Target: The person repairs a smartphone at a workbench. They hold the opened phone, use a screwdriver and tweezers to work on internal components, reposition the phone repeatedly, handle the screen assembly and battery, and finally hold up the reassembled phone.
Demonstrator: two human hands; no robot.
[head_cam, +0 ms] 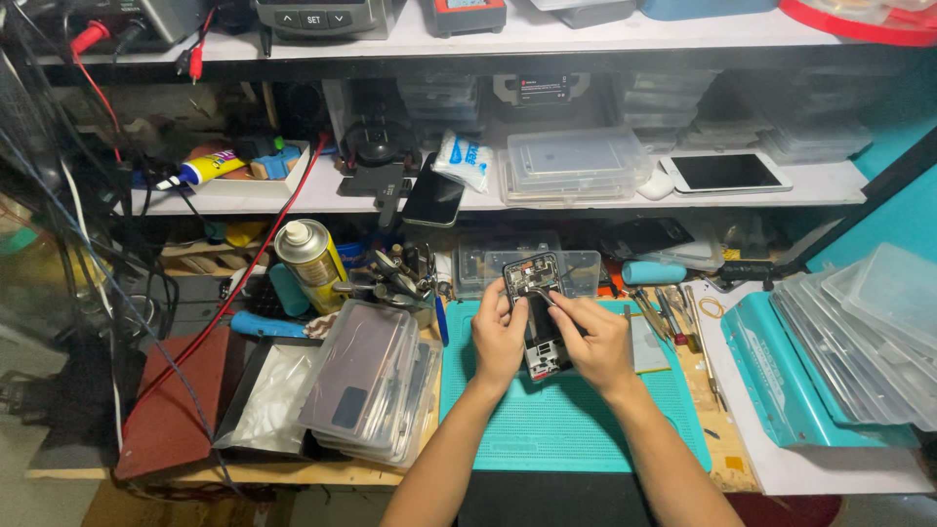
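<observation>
The left hand [499, 337] is gripping the opened phone [535, 310] by its edge above the teal mat [547, 420] on the bench [727, 459], while the right hand [597, 344] is pinching tweezers [543, 293] into its exposed upper boards. The back cover is already off; the internals are still in place. Clear plastic boxes [366, 385] beside the mat are holding flat phone parts.

- Opened phone [535, 312]: dark, back cover off, circuitry exposed, upright lengthwise between both hands.
- Thin metal tweezers [547, 293]: at right fingertips, tip on phone's upper part.
</observation>
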